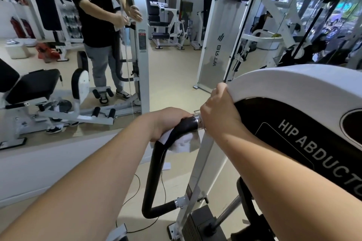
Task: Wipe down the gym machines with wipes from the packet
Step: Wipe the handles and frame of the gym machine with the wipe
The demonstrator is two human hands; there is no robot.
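Head view: the left hand (168,121) curls over the upper bend of the black padded handle (154,172) on the hip abductor machine (305,148). Its fingers wrap round the bar and clamp a white wipe (186,143) against it, and the loose end of the wipe hangs under the bar. The right hand (219,111) grips the front rim of the machine's white top shroud (293,82), fingers hooked over the edge. A chrome collar (198,121) sits between the two hands. A wall mirror (49,88) at left reflects the standing person.

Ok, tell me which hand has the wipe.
The left hand, gripping the black handle with the white wipe under it; the right hand only holds the machine's white cover.
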